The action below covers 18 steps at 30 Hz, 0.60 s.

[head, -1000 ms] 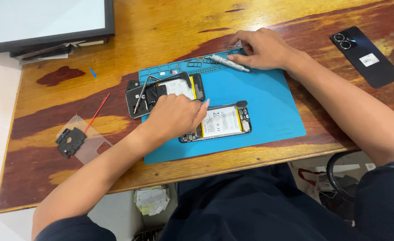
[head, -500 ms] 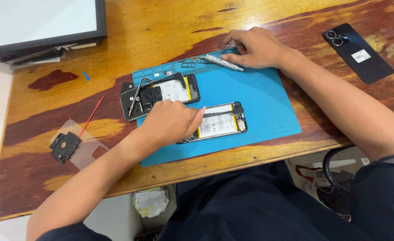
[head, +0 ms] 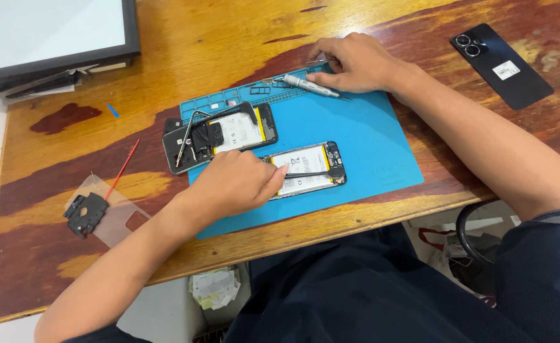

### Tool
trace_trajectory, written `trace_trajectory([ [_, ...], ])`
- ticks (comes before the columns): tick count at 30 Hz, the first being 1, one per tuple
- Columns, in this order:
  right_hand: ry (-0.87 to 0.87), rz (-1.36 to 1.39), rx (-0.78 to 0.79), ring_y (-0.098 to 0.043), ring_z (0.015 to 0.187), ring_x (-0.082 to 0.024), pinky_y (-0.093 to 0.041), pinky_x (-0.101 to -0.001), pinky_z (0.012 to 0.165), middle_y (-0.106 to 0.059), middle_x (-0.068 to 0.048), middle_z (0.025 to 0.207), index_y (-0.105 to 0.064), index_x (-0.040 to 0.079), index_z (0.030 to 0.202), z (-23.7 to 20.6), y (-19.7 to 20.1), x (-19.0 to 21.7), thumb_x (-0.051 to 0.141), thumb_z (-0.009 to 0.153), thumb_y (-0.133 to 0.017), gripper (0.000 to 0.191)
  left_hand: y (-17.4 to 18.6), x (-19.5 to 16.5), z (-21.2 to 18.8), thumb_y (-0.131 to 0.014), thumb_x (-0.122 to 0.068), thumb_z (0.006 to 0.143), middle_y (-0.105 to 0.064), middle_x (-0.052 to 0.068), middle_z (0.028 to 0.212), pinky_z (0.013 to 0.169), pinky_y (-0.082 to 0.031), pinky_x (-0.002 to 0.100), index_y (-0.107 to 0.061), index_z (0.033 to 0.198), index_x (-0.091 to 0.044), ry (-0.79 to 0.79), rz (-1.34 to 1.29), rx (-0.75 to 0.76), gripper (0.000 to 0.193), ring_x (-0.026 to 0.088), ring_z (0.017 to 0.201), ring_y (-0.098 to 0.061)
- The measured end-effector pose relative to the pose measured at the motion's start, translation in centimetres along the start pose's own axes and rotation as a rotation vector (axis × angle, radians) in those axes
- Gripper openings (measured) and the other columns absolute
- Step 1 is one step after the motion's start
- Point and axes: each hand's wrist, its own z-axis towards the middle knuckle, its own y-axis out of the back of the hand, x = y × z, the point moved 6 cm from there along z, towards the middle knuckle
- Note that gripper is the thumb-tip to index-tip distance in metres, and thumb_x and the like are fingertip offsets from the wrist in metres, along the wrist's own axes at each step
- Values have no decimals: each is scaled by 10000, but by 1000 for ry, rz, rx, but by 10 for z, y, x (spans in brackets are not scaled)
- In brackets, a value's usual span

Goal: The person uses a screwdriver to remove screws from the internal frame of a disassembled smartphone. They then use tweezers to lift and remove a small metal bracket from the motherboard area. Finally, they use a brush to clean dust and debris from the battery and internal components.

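Right now the left hand (head: pixel 232 184) is resting curled on the near opened smartphone with its back cover off and white battery exposed (head: pixel 305 169), pinning its left end to the blue silicone work mat (head: pixel 369 146). At about twelve o'clock from that phone, the right hand (head: pixel 355 62) is closing its fingertips on something small at the mat's far edge, too small to tell, just beside the slim silver screwdriver (head: pixel 312 85). A second opened phone with a black frame (head: pixel 220 134) is lying at ten o'clock, overhanging the mat onto the wooden table (head: pixel 166 57). Judging by its look, the near phone is handling as light, stiff and fragile inside; gripping the outer frame edges seems safest, keeping clear of battery and circuitry.
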Motion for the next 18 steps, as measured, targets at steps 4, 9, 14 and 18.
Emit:
trace_trajectory([
  [4,-14,12,14,-631,589,-277,-463,-437,555,-617,-68,642,-716,132,1164,0,0,1,487,932,-725,424,3,-5,-2,-539,-356,1003,-658,198,591,586,-528,548,-720,619,-88,-8,17,-6,502,448,562,-636],
  [9,0,-4,0,-635,597,-278,-463,-437,557,-616,-69,643,-714,124,1160,1,3,6,495,944,-723,430,5,-5,-4,-530,-343,1006,-663,175,597,570,-524,539,-711,624,-89,9,-77,24,494,430,560,-641],
  [14,11,3,-4,-637,596,-279,-464,-440,554,-617,-70,648,-715,126,1164,1,5,8,496,944,-720,430,11,-5,-2,-539,-340,995,-662,170,589,545,-512,542,-716,638,-92,58,-25,-68,470,427,562,-638],
  [18,26,-1,-11,-639,603,-284,-469,-439,558,-619,-75,658,-712,118,1168,1,5,9,496,948,-723,438,7,-12,-2,-559,-366,992,-655,181,590,566,-511,529,-722,634,-95,49,-15,5,478,425,555,-633],
])
